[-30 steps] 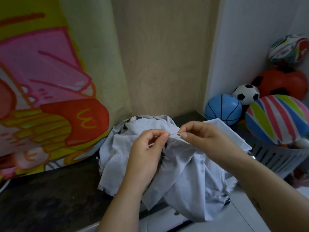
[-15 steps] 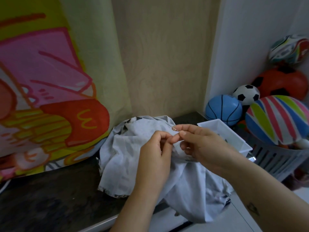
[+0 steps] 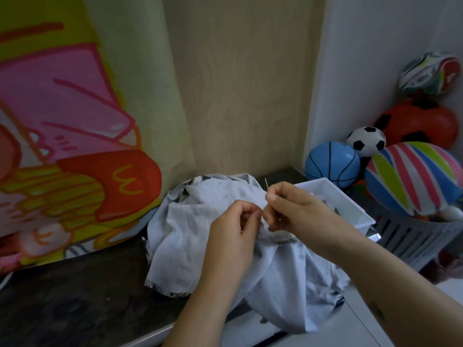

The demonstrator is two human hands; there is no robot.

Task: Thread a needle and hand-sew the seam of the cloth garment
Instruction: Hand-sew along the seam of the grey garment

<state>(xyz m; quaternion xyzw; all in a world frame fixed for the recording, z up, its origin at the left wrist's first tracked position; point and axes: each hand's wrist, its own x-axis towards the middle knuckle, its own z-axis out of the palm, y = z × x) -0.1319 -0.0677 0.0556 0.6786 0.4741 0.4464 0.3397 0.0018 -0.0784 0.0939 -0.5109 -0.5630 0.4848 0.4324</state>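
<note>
Pink, orange and yellow cartoon print covers a hanging sheet (image 3: 62,146) at the far left, its lower edge meeting a dark stone-like countertop (image 3: 62,296). Next along, the pale grey-blue garment (image 3: 180,234) lies heaped on that countertop, with its near part spilling over the front edge and a dark patterned trim showing along its hem. The left hand (image 3: 233,229) sits over the middle of the heap, fingers curled in, thumb and forefinger pinching a raised fold of the cloth. Just right of it the needle (image 3: 266,182) stands nearly upright, its thin tip poking above the fingers of the right hand (image 3: 295,209), which pinches it between thumb and forefinger, the other fingers tucked under, close against the same fold. Whether thread runs from the needle cannot be made out. Behind the right hand a white plastic tray (image 3: 350,204) rests on the counter, touching the cloth. At the far right, 5 balls are piled in and above a grey slotted basket (image 3: 413,236): a blue basketball (image 3: 332,164), a small black-and-white football (image 3: 367,141), a striped ball (image 3: 413,176), an orange ball (image 3: 421,123) and a patterned ball (image 3: 428,73) on top.
</note>
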